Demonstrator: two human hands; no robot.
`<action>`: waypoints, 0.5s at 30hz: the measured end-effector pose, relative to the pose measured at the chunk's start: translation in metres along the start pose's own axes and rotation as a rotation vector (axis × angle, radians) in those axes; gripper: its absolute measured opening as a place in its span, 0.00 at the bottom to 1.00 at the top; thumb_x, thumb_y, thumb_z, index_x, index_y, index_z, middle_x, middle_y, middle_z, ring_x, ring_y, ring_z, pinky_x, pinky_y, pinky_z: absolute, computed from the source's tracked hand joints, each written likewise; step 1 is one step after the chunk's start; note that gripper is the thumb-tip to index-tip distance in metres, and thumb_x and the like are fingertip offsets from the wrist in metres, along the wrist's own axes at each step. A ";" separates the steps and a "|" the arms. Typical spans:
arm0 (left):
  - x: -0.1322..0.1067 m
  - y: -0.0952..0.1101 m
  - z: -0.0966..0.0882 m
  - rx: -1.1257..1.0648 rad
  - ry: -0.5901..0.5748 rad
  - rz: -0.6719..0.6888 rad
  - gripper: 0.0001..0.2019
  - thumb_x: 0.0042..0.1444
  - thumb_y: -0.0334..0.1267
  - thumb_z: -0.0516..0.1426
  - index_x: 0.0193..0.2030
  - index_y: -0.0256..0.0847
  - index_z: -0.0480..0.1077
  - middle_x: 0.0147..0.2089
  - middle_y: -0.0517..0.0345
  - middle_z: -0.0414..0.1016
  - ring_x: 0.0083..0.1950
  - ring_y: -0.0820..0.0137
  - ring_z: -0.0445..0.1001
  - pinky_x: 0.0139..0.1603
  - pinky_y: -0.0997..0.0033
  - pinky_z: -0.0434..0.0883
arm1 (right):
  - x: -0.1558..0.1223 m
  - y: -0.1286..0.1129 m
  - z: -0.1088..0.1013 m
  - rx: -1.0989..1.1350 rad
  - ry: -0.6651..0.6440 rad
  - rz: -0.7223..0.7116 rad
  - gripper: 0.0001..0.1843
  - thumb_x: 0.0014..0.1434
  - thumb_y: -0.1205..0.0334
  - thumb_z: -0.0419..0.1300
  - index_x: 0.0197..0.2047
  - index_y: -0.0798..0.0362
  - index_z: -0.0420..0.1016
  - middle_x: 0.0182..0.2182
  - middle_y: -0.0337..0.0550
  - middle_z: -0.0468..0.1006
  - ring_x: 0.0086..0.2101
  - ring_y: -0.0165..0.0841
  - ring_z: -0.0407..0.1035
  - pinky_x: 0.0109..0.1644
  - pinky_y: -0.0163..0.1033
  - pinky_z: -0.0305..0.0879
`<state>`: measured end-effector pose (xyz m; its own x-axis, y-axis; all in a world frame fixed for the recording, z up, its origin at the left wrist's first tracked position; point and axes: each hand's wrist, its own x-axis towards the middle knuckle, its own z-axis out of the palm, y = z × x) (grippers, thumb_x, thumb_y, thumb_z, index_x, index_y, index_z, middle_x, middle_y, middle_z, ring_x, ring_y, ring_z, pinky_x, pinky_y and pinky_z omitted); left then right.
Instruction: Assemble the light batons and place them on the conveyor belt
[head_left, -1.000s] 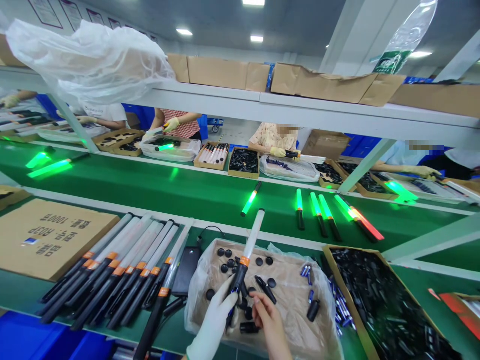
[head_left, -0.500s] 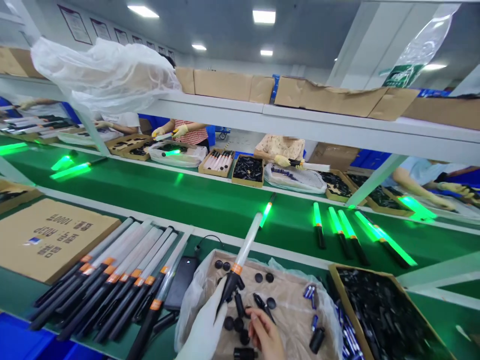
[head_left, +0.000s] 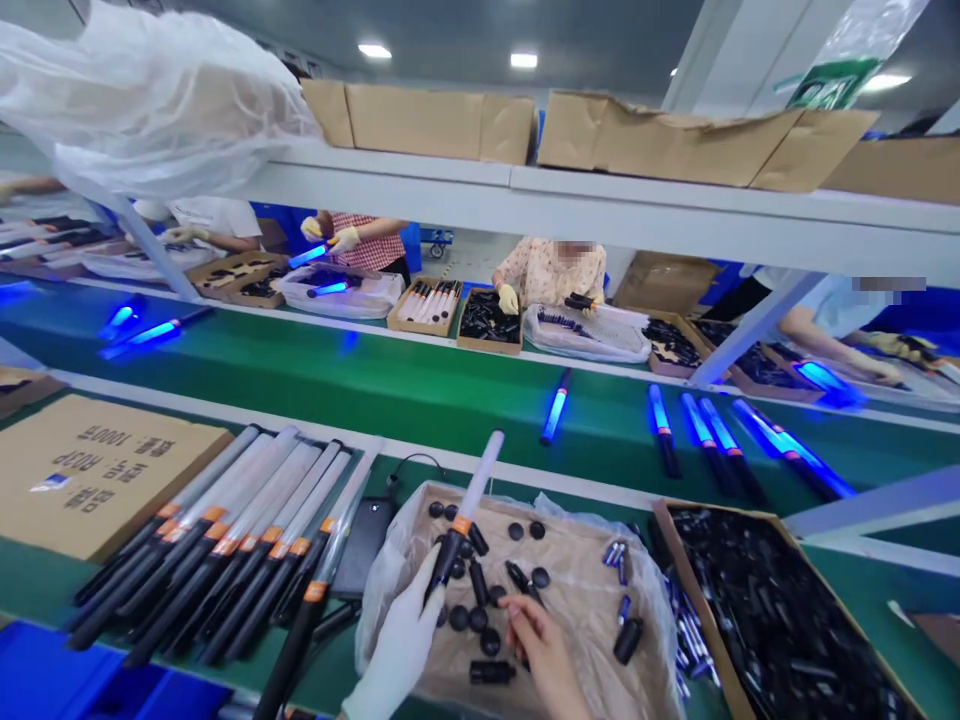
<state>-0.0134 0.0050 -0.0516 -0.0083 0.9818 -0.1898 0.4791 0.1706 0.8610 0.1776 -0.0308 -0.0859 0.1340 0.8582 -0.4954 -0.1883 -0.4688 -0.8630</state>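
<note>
My left hand (head_left: 401, 635), in a white glove, is closed around the black handle of a light stick (head_left: 478, 482). The stick tilts up and away, with an orange band and an unlit whitish tube. My bare right hand (head_left: 541, 640) is low over the plastic-lined tray (head_left: 592, 625), its fingers curled together beside a round black cap (head_left: 496, 596). Whatever those fingers hold, if anything, is hidden. Around both hands lie several black caps, short black cylinders (head_left: 491, 672) and a few small blue batteries (head_left: 624, 608).
Several unlit light sticks (head_left: 247, 560) lie on the left beside a cardboard sheet (head_left: 97, 480) and a black power bank (head_left: 365, 545). A box of black parts (head_left: 795, 610) stands right. Blue-glowing sticks (head_left: 556, 412) lie on the green belt (head_left: 420, 385). Co-workers sit opposite, below a shelf (head_left: 465, 195).
The lit sticks turn from green to blue. My view shifts slightly downward. The left-held stick is drawn a little left. A co-worker opposite now reaches into a box of black parts.
</note>
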 end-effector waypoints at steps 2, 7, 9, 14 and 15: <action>-0.003 -0.006 0.002 0.023 0.027 0.009 0.25 0.59 0.40 0.49 0.63 0.35 0.65 0.63 0.51 0.67 0.68 0.60 0.59 0.70 0.59 0.50 | 0.001 -0.002 0.004 -0.001 -0.014 0.008 0.36 0.34 0.29 0.64 0.32 0.53 0.79 0.16 0.38 0.67 0.17 0.25 0.55 0.22 0.31 0.47; -0.010 -0.014 0.000 0.027 0.068 0.111 0.21 0.55 0.42 0.56 0.55 0.45 0.74 0.56 0.55 0.75 0.66 0.56 0.63 0.69 0.59 0.55 | 0.004 0.000 0.013 0.020 -0.071 -0.001 0.36 0.35 0.29 0.65 0.33 0.55 0.78 0.16 0.37 0.68 0.17 0.23 0.56 0.21 0.29 0.47; -0.013 -0.012 -0.005 -0.031 0.067 0.121 0.19 0.53 0.44 0.59 0.52 0.48 0.75 0.55 0.55 0.76 0.64 0.55 0.65 0.67 0.59 0.59 | 0.004 0.003 0.016 0.022 -0.095 -0.003 0.36 0.36 0.30 0.64 0.33 0.56 0.78 0.16 0.38 0.69 0.17 0.23 0.56 0.20 0.29 0.48; -0.023 -0.005 -0.022 -0.101 0.096 0.116 0.19 0.60 0.47 0.55 0.55 0.44 0.69 0.59 0.49 0.69 0.57 0.61 0.70 0.58 0.52 0.68 | 0.003 0.008 0.023 -0.006 -0.135 0.008 0.36 0.36 0.29 0.64 0.33 0.56 0.77 0.16 0.38 0.68 0.15 0.22 0.55 0.18 0.28 0.47; -0.025 -0.004 -0.025 -0.114 0.112 0.106 0.18 0.61 0.47 0.54 0.55 0.45 0.68 0.59 0.50 0.68 0.57 0.61 0.69 0.56 0.53 0.69 | 0.002 0.008 0.024 -0.009 -0.137 0.006 0.37 0.36 0.29 0.64 0.33 0.56 0.77 0.16 0.37 0.68 0.15 0.22 0.55 0.18 0.28 0.47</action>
<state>-0.0365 -0.0185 -0.0383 -0.0641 0.9968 -0.0467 0.3801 0.0677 0.9225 0.1531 -0.0276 -0.0920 -0.0011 0.8755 -0.4832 -0.1799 -0.4754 -0.8612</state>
